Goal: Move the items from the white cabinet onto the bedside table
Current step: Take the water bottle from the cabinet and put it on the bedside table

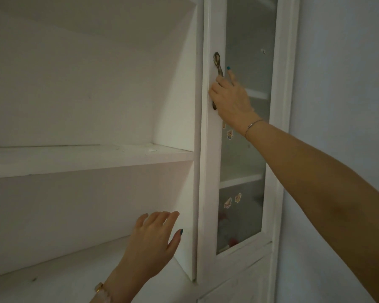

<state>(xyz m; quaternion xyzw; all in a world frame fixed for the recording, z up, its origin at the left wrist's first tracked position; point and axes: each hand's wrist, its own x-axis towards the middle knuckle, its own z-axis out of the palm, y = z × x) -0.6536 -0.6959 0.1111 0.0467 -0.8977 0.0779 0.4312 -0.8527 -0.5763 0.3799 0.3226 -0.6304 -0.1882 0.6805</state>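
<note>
I'm looking up at the white cabinet [175, 106], dim light, open shelving on the left side of my view. Upper shelf [85, 158] shows only a few specks and crumbs near its back corner; lower shelf [64, 270] is bare where I can see it.

Right hand [230, 95] is up on the glass door [210, 171], fingers curled round the dark metal handle [217, 62], gripping its lower half. The index finger points up, its teal-painted tip against the frosted pane. Thin chain bracelet [253, 124] on that wrist.

Left hand [153, 243] is low, holding nothing, fingers spread and relaxed in front of the lower compartment, thumb close to the vertical divider [189, 215]. I can't tell if it touches. Beaded wristband [100, 288] at the bottom edge.

The items: behind the frosted glass, down at the bottom of the door, I make out reddish blurred shapes [233, 241], possibly the things to move, but the pane smears them too much to name. Small cartoon stickers [228, 202] sit on the glass just above them, another [230, 134] below the right wrist. Plain pale wall [337, 84] to the right of the cabinet.
</note>
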